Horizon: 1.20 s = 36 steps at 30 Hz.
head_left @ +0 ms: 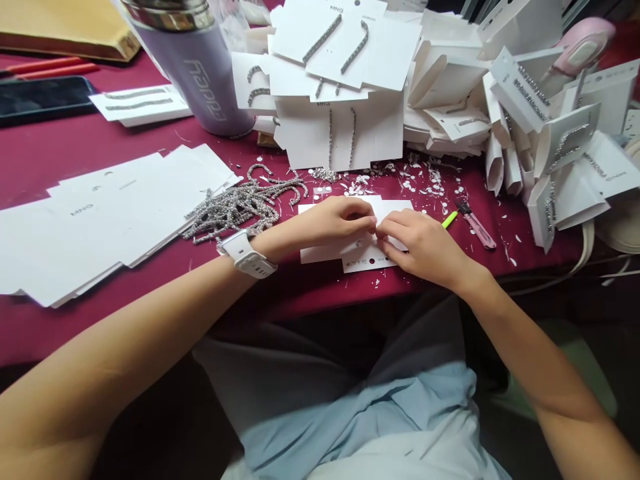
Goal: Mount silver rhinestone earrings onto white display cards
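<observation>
Both hands meet over a white die-cut card [365,257] lying flat near the table's front edge. My left hand [337,220], with a white watch [247,253] on its wrist, pinches at the card's middle; what is between thumb and finger is too small to make out. Close against it, my right hand [417,243] has its fingertips drawn together on the same spot, and whatever they grip is hidden. Beside my left wrist lies a tangled heap of glittering silver chain strips [240,207].
A stack of blank white cards [110,207] lies left. Behind stand a lilac tumbler [205,73], cards bearing silver strips [340,133], and folded cards [565,147] at right. A pink cutter [477,227] lies by my right hand; white scraps [425,177] litter the maroon cloth.
</observation>
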Motion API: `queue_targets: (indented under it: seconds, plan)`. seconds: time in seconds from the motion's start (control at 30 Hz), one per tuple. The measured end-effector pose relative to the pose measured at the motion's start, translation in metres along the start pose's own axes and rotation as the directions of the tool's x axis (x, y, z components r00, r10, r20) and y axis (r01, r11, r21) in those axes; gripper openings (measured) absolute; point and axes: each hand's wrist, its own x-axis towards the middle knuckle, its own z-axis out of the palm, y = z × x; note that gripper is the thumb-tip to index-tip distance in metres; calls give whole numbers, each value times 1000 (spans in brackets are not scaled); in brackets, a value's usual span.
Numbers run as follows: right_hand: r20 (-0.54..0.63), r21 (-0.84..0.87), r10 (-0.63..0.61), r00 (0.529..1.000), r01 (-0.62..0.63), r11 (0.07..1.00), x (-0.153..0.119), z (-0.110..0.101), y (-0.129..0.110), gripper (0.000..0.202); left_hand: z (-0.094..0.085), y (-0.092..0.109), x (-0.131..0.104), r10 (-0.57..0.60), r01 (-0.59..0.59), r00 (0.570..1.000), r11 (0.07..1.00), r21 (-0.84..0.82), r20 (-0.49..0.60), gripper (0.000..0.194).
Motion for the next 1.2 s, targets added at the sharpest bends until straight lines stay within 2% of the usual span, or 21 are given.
queue_targets:
  seconds: [0.2, 0.3, 0.37, 0.43, 0.53, 0.67, 0.77, 0.9, 1.07, 1.2]
  plan:
    - [-43, -59, 47, 998, -50, 997, -4, 0, -6, 27, 2, 0, -1, 61, -61, 998, 998, 23, -18, 20]
    - [-75, -2, 177, 981, -178, 984, -15, -8, 4, 32, 2, -1, -1, 96, -95, 995, 994, 54, -11, 21]
    - [-126, -7, 351, 928, -355, 935, -26, -14, 18, 37, 2, -3, -1, 135, -134, 991, 988, 81, -6, 21]
    - [-166, -103, 526, 834, -545, 832, -39, -16, 34, 44, 3, -5, -1, 189, -187, 982, 977, 101, -15, 21]
    - [-168, -152, 656, 736, -677, 720, -57, -14, 53, 47, 4, -9, -3, 312, -307, 950, 937, 166, -1, 25]
    - [-160, -150, 713, 683, -731, 666, -70, -4, 61, 42, 6, -10, -6, 450, -452, 890, 843, 291, 76, 23]
    - [-190, -118, 741, 644, -764, 634, -72, 3, 65, 33, 6, -10, -7, 477, -478, 874, 815, 326, 90, 21]
    - [-219, -93, 793, 569, -821, 564, -72, 8, 74, 31, 4, -11, -8, 457, -456, 886, 834, 309, 74, 20]
    - [-194, -125, 805, 561, -828, 547, -67, 7, 78, 31, 1, -10, -8, 422, -436, 900, 852, 289, 115, 26]
    - [-280, -63, 834, 475, -876, 478, -67, 5, 76, 34, 0, -10, -10, 374, -384, 923, 879, 283, 93, 36]
